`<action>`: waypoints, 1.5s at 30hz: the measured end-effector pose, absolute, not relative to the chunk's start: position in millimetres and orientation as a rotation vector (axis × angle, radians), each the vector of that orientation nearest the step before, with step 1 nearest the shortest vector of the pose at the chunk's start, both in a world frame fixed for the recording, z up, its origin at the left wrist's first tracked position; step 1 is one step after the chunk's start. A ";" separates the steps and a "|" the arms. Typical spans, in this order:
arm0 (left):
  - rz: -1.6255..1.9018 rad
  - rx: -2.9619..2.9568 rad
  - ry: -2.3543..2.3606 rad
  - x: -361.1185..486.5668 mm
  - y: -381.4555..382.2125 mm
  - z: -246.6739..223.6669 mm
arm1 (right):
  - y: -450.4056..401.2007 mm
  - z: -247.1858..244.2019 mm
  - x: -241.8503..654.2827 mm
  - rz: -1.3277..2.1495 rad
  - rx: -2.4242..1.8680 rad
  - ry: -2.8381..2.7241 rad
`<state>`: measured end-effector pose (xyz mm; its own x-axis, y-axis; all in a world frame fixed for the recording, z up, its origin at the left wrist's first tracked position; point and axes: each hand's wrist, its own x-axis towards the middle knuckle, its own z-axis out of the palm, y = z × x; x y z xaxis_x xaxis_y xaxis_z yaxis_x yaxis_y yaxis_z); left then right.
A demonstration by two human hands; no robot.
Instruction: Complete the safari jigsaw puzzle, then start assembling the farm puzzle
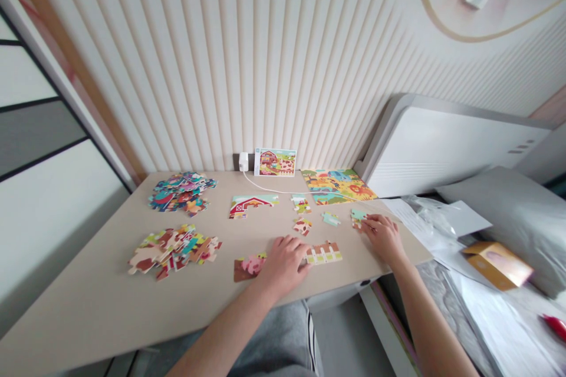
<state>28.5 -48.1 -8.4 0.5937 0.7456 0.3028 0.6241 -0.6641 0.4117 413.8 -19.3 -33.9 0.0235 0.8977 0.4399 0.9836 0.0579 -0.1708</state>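
Left hand (pixel 283 265) — fingers (pixel 295 245) spread flat, holding nothing, between a pink-pig cardboard jigsaw section (pixel 250 266) and a white picket-fence section (pixel 323 253). Right hand (pixel 384 239) — fingers narrow on a small teal jigsaw piece (pixel 358 215), grip unclear. Red-barn section (pixel 253 206) at 11 o'clock; multicoloured loose-piece heap (pixel 174 252) at 9 o'clock.

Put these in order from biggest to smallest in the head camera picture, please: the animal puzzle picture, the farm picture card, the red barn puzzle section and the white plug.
1. The animal puzzle picture looks biggest.
2. The farm picture card and the red barn puzzle section look about alike, so I can't rank them.
3. The white plug looks smallest.
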 end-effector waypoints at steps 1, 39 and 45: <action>0.665 2.564 1.127 28.6 -48.1 -8.6 | -24.2 -34.3 409.4 -0.264 -1.861 -1.946; 0.777 2.542 1.306 -75.3 -82.7 -4.2 | -69.4 -1.5 218.6 0.261 -1.557 -2.036; 0.821 2.568 1.271 -75.4 -81.3 -8.9 | -67.9 21.6 228.7 0.247 -1.484 -2.374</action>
<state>-75.4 -81.3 -8.9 0.4879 0.7742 0.4031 0.6862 -0.6257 0.3711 228.7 -67.9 21.6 -0.4033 0.8964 0.1839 0.8393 0.4424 -0.3161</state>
